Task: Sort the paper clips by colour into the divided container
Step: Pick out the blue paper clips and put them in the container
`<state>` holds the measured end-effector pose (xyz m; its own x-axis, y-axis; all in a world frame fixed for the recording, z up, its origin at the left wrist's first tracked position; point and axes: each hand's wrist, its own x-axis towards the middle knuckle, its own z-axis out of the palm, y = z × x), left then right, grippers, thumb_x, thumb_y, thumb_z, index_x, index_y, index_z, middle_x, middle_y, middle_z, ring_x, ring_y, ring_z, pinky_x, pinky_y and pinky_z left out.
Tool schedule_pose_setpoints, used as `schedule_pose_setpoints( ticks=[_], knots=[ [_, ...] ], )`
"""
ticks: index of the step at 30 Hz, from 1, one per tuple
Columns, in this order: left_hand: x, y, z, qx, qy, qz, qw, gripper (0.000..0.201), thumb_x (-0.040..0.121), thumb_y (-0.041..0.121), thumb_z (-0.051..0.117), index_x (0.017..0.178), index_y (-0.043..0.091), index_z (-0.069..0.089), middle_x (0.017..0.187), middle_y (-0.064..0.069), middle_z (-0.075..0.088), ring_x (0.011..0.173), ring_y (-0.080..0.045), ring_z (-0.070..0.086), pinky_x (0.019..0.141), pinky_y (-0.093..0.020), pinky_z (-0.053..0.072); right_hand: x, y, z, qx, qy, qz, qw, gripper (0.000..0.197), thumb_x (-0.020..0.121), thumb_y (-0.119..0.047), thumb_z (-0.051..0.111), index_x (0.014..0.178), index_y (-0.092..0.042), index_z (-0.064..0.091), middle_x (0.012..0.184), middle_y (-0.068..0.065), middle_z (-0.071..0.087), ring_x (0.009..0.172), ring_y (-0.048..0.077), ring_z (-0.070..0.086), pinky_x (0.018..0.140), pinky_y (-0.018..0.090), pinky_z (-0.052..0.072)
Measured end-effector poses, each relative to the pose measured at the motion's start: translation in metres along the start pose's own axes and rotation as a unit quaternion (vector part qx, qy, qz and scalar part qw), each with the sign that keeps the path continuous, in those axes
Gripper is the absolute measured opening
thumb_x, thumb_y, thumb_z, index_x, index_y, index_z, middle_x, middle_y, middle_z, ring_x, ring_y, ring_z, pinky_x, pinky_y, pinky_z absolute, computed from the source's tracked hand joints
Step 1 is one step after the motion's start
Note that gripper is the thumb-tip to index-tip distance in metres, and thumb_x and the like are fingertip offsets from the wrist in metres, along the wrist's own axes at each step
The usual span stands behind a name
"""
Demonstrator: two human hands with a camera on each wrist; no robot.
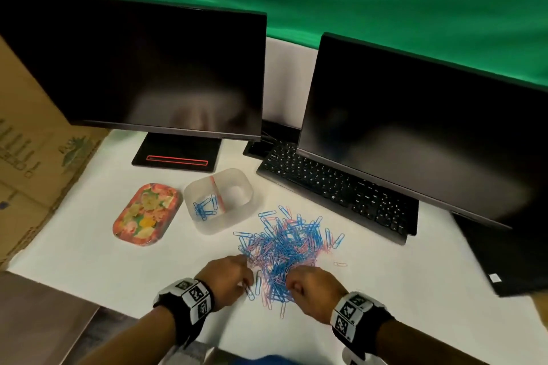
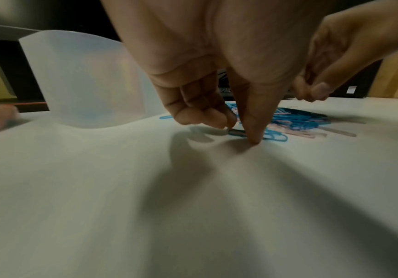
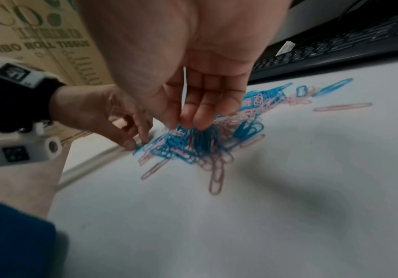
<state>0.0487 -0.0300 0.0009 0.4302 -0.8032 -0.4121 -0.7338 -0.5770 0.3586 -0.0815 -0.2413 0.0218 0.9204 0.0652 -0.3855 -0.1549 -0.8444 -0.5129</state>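
Note:
A heap of blue and pink paper clips [image 1: 284, 249] lies on the white table. Behind it to the left stands the translucent divided container [image 1: 237, 176], with several blue clips [image 1: 204, 207] in its left compartment; the right compartment looks bare. My left hand [image 1: 246, 281] is at the heap's near-left edge, where thumb and forefinger pinch one blue clip [image 2: 237, 132] flat against the table. My right hand [image 1: 289, 281] is at the near-right edge. Its curled fingertips [image 3: 188, 120] grip a tuft of mostly blue clips [image 3: 193, 139] that rises from the heap.
A floral tray [image 1: 146, 213] lies left of the container. Two dark monitors and a black keyboard [image 1: 335, 190] stand behind the heap. Cardboard boxes [image 1: 29, 142] line the left side. One stray pink clip [image 1: 340, 264] lies right of the heap.

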Motion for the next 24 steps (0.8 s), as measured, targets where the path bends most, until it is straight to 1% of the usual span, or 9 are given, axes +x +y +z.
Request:
schedule_pose_setpoints(
  ticks=[3, 6, 9, 11, 13, 16, 19, 22, 24],
  knots=[
    [-0.001, -0.006, 0.001, 0.001, 0.011, -0.009, 1.000, 0.023, 0.083, 0.027, 0.052, 0.102, 0.030, 0.065, 0.108, 0.007, 0.055, 0.103, -0.017, 0.055, 0.080, -0.030, 0.046, -0.007, 0.001, 0.008, -0.015, 0.011, -0.024, 1.000, 0.022, 0.087, -0.022, 0.044, 0.097, -0.022, 0.064, 0.102, -0.001, 0.064, 0.093, 0.021, 0.058, 0.072, 0.022, 0.037],
    [-0.002, -0.012, 0.003, -0.011, 0.035, -0.024, 0.999, 0.016, 0.082, 0.028, 0.052, 0.093, 0.025, 0.064, 0.102, 0.009, 0.055, 0.097, -0.016, 0.058, 0.074, -0.029, 0.046, -0.004, -0.004, 0.010, -0.047, 0.015, -0.046, 0.998, 0.025, 0.089, -0.023, 0.043, 0.102, -0.021, 0.063, 0.105, 0.001, 0.062, 0.098, 0.023, 0.057, 0.079, 0.029, 0.044],
    [-0.004, -0.015, 0.007, -0.021, 0.048, -0.028, 0.998, 0.015, 0.079, 0.030, 0.050, 0.088, 0.024, 0.060, 0.100, 0.010, 0.054, 0.094, -0.015, 0.057, 0.071, -0.027, 0.044, 0.009, -0.017, 0.011, -0.093, 0.016, -0.072, 0.993, 0.025, 0.093, -0.021, 0.043, 0.108, -0.017, 0.063, 0.109, 0.006, 0.060, 0.102, 0.026, 0.055, 0.081, 0.034, 0.044],
    [-0.005, -0.015, 0.007, -0.041, 0.057, -0.029, 0.997, 0.014, 0.076, 0.031, 0.052, 0.085, 0.024, 0.060, 0.093, 0.012, 0.051, 0.090, -0.014, 0.057, 0.070, -0.025, 0.044, 0.022, -0.028, 0.011, -0.127, 0.014, -0.087, 0.988, 0.025, 0.092, -0.017, 0.049, 0.111, -0.015, 0.064, 0.109, 0.007, 0.060, 0.102, 0.028, 0.056, 0.083, 0.036, 0.047],
    [-0.005, -0.016, 0.007, -0.096, 0.082, -0.037, 0.991, 0.009, 0.073, 0.030, 0.056, 0.079, 0.026, 0.061, 0.082, 0.015, 0.048, 0.082, -0.011, 0.057, 0.069, -0.024, 0.045, 0.036, -0.033, 0.014, -0.148, -0.010, -0.113, 0.982, 0.023, 0.081, -0.010, 0.063, 0.103, -0.016, 0.069, 0.096, 0.006, 0.064, 0.090, 0.030, 0.062, 0.073, 0.032, 0.053],
    [-0.006, -0.017, 0.004, -0.221, 0.124, -0.094, 0.963, 0.004, 0.068, 0.022, 0.063, 0.069, 0.026, 0.063, 0.073, 0.012, 0.060, 0.068, -0.004, 0.057, 0.068, -0.021, 0.048, 0.053, -0.037, 0.022, -0.209, -0.053, -0.155, 0.964, 0.026, 0.066, -0.006, 0.076, 0.090, -0.016, 0.073, 0.082, 0.005, 0.063, 0.081, 0.029, 0.063, 0.065, 0.029, 0.055],
    [-0.006, -0.020, 0.001, -0.319, 0.149, -0.135, 0.926, 0.012, 0.069, 0.011, 0.069, 0.065, 0.022, 0.064, 0.061, 0.011, 0.065, 0.056, -0.001, 0.056, 0.061, -0.015, 0.046, 0.062, -0.045, 0.017, -0.272, -0.080, -0.180, 0.942, 0.022, 0.074, -0.004, 0.070, 0.095, -0.007, 0.070, 0.092, 0.014, 0.061, 0.092, 0.036, 0.058, 0.073, 0.039, 0.051],
    [-0.005, -0.019, 0.000, -0.421, 0.181, -0.148, 0.877, 0.020, 0.068, 0.000, 0.070, 0.073, 0.020, 0.067, 0.064, 0.002, 0.068, 0.057, -0.005, 0.058, 0.063, -0.017, 0.048, 0.068, -0.054, 0.010, -0.309, -0.099, -0.190, 0.926, 0.015, 0.067, -0.006, 0.074, 0.080, -0.011, 0.069, 0.085, 0.010, 0.061, 0.084, 0.033, 0.061, 0.065, 0.034, 0.051],
    [-0.004, -0.023, 0.001, -0.457, 0.195, -0.157, 0.854, 0.035, 0.068, -0.006, 0.066, 0.087, 0.024, 0.069, 0.068, -0.004, 0.069, 0.061, -0.010, 0.061, 0.066, -0.020, 0.050, 0.072, -0.059, 0.009, -0.321, -0.094, -0.197, 0.921, 0.014, 0.079, -0.002, 0.063, 0.092, -0.005, 0.068, 0.099, 0.015, 0.060, 0.095, 0.036, 0.056, 0.075, 0.042, 0.051]
  ],
)
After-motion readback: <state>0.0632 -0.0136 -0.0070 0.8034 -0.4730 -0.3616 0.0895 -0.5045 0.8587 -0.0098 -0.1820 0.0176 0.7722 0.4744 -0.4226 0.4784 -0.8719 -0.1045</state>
